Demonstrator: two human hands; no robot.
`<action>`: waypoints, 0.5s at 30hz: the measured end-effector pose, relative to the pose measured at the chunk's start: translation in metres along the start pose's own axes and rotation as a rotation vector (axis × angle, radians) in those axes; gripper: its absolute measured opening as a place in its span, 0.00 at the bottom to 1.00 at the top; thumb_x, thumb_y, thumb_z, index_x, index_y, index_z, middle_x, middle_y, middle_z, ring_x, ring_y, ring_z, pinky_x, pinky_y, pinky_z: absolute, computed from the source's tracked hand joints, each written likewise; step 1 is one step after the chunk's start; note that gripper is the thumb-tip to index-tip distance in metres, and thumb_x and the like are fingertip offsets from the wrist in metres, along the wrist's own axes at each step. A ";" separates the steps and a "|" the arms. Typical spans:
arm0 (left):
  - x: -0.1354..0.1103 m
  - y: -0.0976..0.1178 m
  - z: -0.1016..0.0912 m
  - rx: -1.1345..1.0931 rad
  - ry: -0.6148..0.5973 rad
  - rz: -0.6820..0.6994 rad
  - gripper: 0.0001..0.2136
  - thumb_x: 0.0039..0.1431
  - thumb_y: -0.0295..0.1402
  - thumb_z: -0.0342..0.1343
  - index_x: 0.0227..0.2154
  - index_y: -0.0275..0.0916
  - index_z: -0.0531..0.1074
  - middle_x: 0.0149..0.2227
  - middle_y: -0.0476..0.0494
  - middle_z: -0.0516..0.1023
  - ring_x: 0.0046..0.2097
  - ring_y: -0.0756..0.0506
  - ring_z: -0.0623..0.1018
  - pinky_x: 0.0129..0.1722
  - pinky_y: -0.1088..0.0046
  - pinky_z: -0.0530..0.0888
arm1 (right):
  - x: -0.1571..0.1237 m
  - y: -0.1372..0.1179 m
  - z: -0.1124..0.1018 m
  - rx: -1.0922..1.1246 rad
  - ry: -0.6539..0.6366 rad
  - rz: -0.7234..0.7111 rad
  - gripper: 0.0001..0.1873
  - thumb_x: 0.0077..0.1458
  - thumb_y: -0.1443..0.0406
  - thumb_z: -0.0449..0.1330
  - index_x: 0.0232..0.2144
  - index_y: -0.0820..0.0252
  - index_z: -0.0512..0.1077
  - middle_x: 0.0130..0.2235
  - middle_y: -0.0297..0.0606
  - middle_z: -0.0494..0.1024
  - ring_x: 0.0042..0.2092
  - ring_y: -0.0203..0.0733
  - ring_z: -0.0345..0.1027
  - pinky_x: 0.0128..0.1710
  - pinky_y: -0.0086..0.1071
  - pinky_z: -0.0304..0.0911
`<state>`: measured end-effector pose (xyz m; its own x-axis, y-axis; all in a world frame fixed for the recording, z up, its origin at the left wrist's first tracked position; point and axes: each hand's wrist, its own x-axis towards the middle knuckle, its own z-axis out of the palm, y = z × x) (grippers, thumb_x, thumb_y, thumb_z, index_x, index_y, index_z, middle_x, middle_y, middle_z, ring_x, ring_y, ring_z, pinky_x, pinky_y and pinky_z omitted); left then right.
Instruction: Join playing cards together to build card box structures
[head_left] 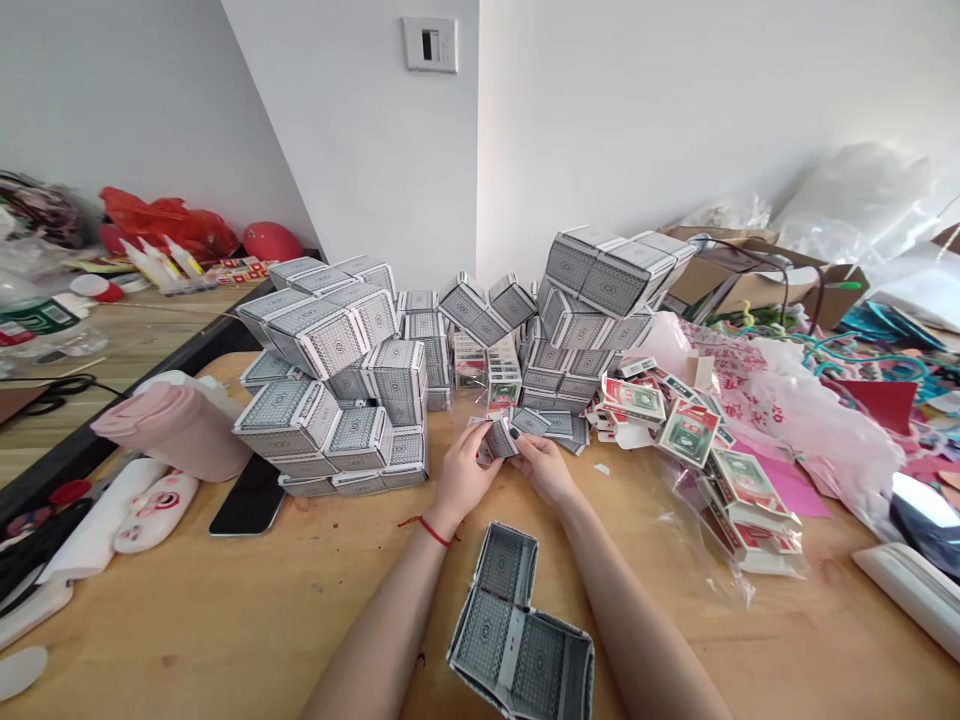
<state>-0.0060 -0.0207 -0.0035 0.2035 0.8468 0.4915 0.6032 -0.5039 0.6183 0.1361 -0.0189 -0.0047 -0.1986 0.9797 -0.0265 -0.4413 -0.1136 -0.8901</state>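
My left hand (463, 470), with a red string at the wrist, and my right hand (543, 468) pinch a grey-backed playing card (498, 440) between them; it looks bent, though fingers hide part of it. Just beyond lie several loose playing cards (559, 425). Between my forearms rests an L-shaped piece made of folded cards (487, 630), its hollow side up. To the left stands a tall stack of card blocks (337, 400), and a second stack (592, 310) rises on the right. A V-shaped card piece (484, 310) sits on card boxes (504, 370) between the stacks.
Opened card boxes (690, 432) and plastic wrap lie on the right, before a crumpled plastic bag (795, 400) and a cardboard box (757, 275). At left are a phone (246, 500), a pink roll (176, 425) and a white case (157, 510). A wall closes the back.
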 end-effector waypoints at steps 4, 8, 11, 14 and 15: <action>-0.001 -0.001 0.000 0.014 0.008 0.004 0.23 0.46 0.27 0.56 0.49 0.40 0.61 0.49 0.42 0.68 0.52 0.44 0.67 0.52 0.64 0.66 | 0.002 0.003 -0.003 -0.087 -0.011 -0.040 0.16 0.46 0.54 0.58 0.31 0.60 0.75 0.33 0.38 0.76 0.36 0.43 0.68 0.37 0.35 0.63; -0.001 -0.001 0.000 0.012 -0.004 0.005 0.24 0.46 0.27 0.56 0.48 0.40 0.61 0.49 0.43 0.68 0.52 0.44 0.67 0.52 0.63 0.66 | 0.003 0.007 -0.008 -0.275 0.061 -0.102 0.17 0.47 0.54 0.56 0.30 0.61 0.75 0.30 0.36 0.76 0.33 0.41 0.68 0.34 0.32 0.61; -0.002 -0.002 0.001 0.004 -0.012 0.015 0.24 0.45 0.26 0.56 0.49 0.40 0.61 0.49 0.42 0.68 0.52 0.44 0.67 0.51 0.63 0.67 | 0.003 0.007 -0.009 -0.423 0.128 -0.146 0.17 0.47 0.56 0.55 0.29 0.63 0.75 0.27 0.34 0.76 0.30 0.39 0.67 0.31 0.30 0.60; -0.002 -0.003 0.003 0.002 -0.035 0.026 0.25 0.45 0.25 0.56 0.49 0.40 0.60 0.49 0.42 0.68 0.52 0.44 0.67 0.51 0.63 0.67 | 0.001 0.006 -0.008 -0.550 0.200 -0.187 0.16 0.47 0.57 0.55 0.27 0.63 0.75 0.26 0.34 0.76 0.29 0.40 0.67 0.29 0.30 0.60; -0.002 -0.003 0.003 0.004 -0.038 0.029 0.24 0.45 0.25 0.56 0.49 0.40 0.60 0.49 0.42 0.68 0.51 0.44 0.68 0.51 0.63 0.67 | 0.000 0.006 -0.007 -0.585 0.225 -0.198 0.15 0.47 0.57 0.54 0.26 0.62 0.75 0.27 0.34 0.76 0.29 0.40 0.67 0.29 0.30 0.60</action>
<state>-0.0059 -0.0205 -0.0085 0.2503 0.8379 0.4850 0.5995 -0.5275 0.6020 0.1399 -0.0180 -0.0134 0.0537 0.9906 0.1257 0.1110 0.1191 -0.9867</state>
